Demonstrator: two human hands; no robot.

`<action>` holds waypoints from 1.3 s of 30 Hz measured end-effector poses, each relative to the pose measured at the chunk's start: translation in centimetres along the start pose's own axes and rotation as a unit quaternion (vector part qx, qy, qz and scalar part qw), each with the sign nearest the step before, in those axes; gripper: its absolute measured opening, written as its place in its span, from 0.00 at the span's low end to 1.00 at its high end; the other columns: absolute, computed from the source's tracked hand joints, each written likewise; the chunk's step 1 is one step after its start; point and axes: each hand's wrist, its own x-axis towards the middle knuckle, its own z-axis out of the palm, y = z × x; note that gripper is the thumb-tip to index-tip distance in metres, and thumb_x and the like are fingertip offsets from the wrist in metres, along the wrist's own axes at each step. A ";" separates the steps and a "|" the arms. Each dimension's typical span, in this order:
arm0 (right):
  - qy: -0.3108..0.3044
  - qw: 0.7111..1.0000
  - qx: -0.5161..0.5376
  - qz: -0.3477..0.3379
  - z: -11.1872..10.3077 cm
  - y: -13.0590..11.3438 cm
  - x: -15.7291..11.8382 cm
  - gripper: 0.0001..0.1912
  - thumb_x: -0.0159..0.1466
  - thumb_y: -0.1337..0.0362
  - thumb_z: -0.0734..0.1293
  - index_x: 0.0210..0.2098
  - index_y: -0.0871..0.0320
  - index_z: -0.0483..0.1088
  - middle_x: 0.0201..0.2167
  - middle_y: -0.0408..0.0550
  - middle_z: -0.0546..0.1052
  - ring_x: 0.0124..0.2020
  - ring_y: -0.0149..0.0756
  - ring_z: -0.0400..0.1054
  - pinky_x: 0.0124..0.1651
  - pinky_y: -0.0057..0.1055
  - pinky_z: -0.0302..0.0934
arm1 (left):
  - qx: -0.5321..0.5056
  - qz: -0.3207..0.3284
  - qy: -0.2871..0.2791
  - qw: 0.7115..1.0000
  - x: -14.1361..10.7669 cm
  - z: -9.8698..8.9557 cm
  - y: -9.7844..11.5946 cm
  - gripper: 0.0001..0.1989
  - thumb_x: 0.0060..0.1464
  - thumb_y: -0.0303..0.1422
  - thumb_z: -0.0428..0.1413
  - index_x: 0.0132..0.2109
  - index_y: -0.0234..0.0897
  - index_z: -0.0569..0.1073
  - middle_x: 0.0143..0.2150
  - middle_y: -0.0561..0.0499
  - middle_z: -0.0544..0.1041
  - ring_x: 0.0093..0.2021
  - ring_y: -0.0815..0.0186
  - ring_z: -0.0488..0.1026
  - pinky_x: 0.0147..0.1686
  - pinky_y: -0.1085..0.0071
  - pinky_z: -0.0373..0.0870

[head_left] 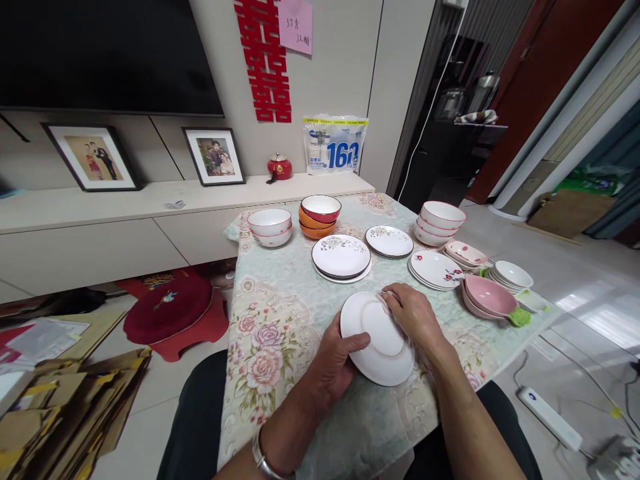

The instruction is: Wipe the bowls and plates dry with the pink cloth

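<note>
A white plate (375, 337) is tilted up above the near part of the table, its plain underside with a foot ring facing me. My left hand (343, 353) grips its left edge, thumb lying across the underside and fingers mostly hidden behind. At the upper right rim, my right hand (413, 317) is closed with bent fingers against the plate, pressing what looks like a thin white wipe (384, 299); most of it is hidden. Just beyond the held plate lie a stack of dark-rimmed floral plates (341, 257) and a stack of red-flowered plates (436, 269).
Across the floral tablecloth (270, 340) stand white bowls (271, 227), orange and red bowls (320, 217), another dark-rimmed plate stack (389, 241), pink-rimmed bowls (440, 222), pink dishes (490, 295) and small white bowls (511, 275). A red stool (170, 310) and flattened cardboard (75, 407) are at left.
</note>
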 end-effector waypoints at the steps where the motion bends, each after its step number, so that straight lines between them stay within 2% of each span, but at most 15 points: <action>1: 0.005 1.000 0.001 -0.013 0.2 -0.4 -0.1 0.13 0.69 0.63 0.59 0.43 0.58 0.74 0.41 0.54 0.78 0.44 0.43 0.70 0.47 0.37 0.59 | 0.002 0.000 0.001 1.000 0.0 0.0 0.0 0.40 0.33 0.24 0.69 0.59 0.36 0.70 0.49 0.41 0.80 0.50 0.50 0.75 0.48 0.59 0.69; 5: -0.010 0.991 0.037 -0.129 0.8 -2.7 -0.5 0.11 0.69 0.64 0.60 0.44 0.57 0.73 0.42 0.53 0.76 0.47 0.44 0.67 0.51 0.40 0.59 | 0.018 -0.005 0.015 1.000 -0.1 0.1 0.1 0.37 0.34 0.23 0.66 0.57 0.36 0.71 0.46 0.43 0.80 0.46 0.52 0.75 0.44 0.61 0.69; 8: -0.056 0.970 0.087 -0.220 0.5 -3.8 -0.7 0.10 0.69 0.64 0.61 0.46 0.54 0.74 0.44 0.50 0.76 0.48 0.42 0.66 0.53 0.40 0.59 | 0.024 -0.007 0.018 1.000 -0.1 0.2 0.2 0.35 0.34 0.22 0.65 0.55 0.37 0.72 0.44 0.45 0.80 0.44 0.54 0.76 0.42 0.64 0.68; 11: -0.123 0.947 0.158 -0.252 -0.6 -3.6 -0.9 0.13 0.69 0.59 0.63 0.51 0.50 0.73 0.50 0.48 0.75 0.53 0.42 0.65 0.57 0.40 0.59 | 0.016 -0.001 0.003 1.000 0.0 0.2 0.2 0.34 0.34 0.22 0.64 0.54 0.37 0.73 0.45 0.45 0.80 0.46 0.54 0.75 0.44 0.65 0.67; 13: -0.162 0.936 0.196 -0.244 -1.2 -3.2 -0.9 0.16 0.68 0.57 0.65 0.54 0.48 0.71 0.53 0.48 0.73 0.57 0.42 0.63 0.60 0.41 0.57 | 0.013 0.001 -0.007 1.000 0.0 0.2 0.2 0.34 0.35 0.22 0.64 0.55 0.36 0.73 0.45 0.44 0.80 0.46 0.54 0.75 0.44 0.64 0.67; 15: -0.167 0.935 0.218 -0.225 -1.3 -2.6 -0.8 0.16 0.67 0.58 0.67 0.53 0.48 0.72 0.54 0.47 0.73 0.58 0.42 0.62 0.62 0.41 0.56 | 0.012 -0.001 -0.006 1.000 0.0 0.2 0.3 0.35 0.35 0.22 0.64 0.55 0.35 0.72 0.45 0.44 0.80 0.45 0.53 0.75 0.43 0.64 0.67; 18: -0.117 0.949 0.225 -0.185 -0.7 -1.6 -0.4 0.10 0.65 0.60 0.67 0.46 0.51 0.76 0.48 0.48 0.76 0.54 0.42 0.66 0.59 0.40 0.57 | 0.009 -0.009 0.015 1.000 -0.1 0.3 0.4 0.36 0.32 0.21 0.63 0.55 0.34 0.72 0.45 0.43 0.80 0.46 0.53 0.75 0.43 0.63 0.68; 20: -0.084 0.963 0.219 -0.134 -0.1 -0.8 0.0 0.09 0.64 0.61 0.66 0.42 0.53 0.76 0.44 0.48 0.77 0.49 0.41 0.69 0.55 0.40 0.59 | 0.007 -0.009 0.021 1.000 -0.1 0.3 0.4 0.36 0.31 0.20 0.63 0.54 0.34 0.72 0.47 0.43 0.80 0.47 0.52 0.74 0.45 0.62 0.68; 24: -0.060 0.980 0.184 -0.039 0.1 0.4 0.2 0.10 0.64 0.61 0.65 0.42 0.55 0.76 0.40 0.48 0.77 0.42 0.42 0.70 0.47 0.38 0.62 | 0.004 -0.005 0.022 1.000 -0.1 0.1 0.4 0.36 0.31 0.21 0.63 0.54 0.34 0.72 0.48 0.41 0.80 0.48 0.50 0.74 0.47 0.60 0.69; 28: -0.043 0.987 0.140 -0.062 -0.2 -0.9 -0.4 0.11 0.63 0.65 0.64 0.43 0.55 0.75 0.41 0.49 0.77 0.45 0.43 0.69 0.49 0.39 0.60 | 0.010 -0.007 0.023 1.000 0.0 0.0 0.3 0.35 0.31 0.21 0.63 0.53 0.34 0.73 0.46 0.43 0.80 0.47 0.51 0.74 0.46 0.61 0.69; 32: -0.081 0.968 0.148 -0.185 -0.5 -3.5 -1.1 0.11 0.64 0.69 0.64 0.43 0.53 0.75 0.42 0.48 0.77 0.48 0.41 0.67 0.52 0.38 0.59 | 0.019 -0.009 0.010 1.000 -0.1 0.1 0.3 0.33 0.32 0.20 0.62 0.52 0.35 0.72 0.41 0.46 0.80 0.42 0.55 0.75 0.40 0.65 0.68; 34: -0.095 0.958 0.157 -0.221 -0.6 -3.9 -1.0 0.11 0.65 0.69 0.63 0.44 0.52 0.75 0.43 0.47 0.77 0.48 0.41 0.66 0.52 0.37 0.59 | 0.022 -0.009 0.006 1.000 -0.2 0.1 0.4 0.33 0.32 0.20 0.62 0.52 0.35 0.72 0.40 0.46 0.80 0.40 0.56 0.75 0.39 0.66 0.68; 36: -0.089 0.962 0.163 -0.200 -0.7 -3.2 -0.8 0.11 0.65 0.68 0.63 0.43 0.53 0.75 0.43 0.47 0.77 0.48 0.41 0.67 0.52 0.37 0.59 | 0.023 -0.010 0.008 1.000 -0.2 0.1 0.4 0.35 0.32 0.19 0.62 0.53 0.35 0.72 0.42 0.46 0.80 0.42 0.56 0.75 0.40 0.65 0.69; 39: -0.070 0.979 0.154 -0.112 -0.8 -1.2 -0.3 0.11 0.64 0.66 0.63 0.43 0.54 0.76 0.43 0.48 0.77 0.46 0.41 0.69 0.50 0.36 0.60 | 0.021 -0.012 0.013 1.000 -0.2 0.0 0.4 0.37 0.32 0.19 0.63 0.55 0.34 0.71 0.46 0.43 0.80 0.46 0.53 0.75 0.44 0.62 0.70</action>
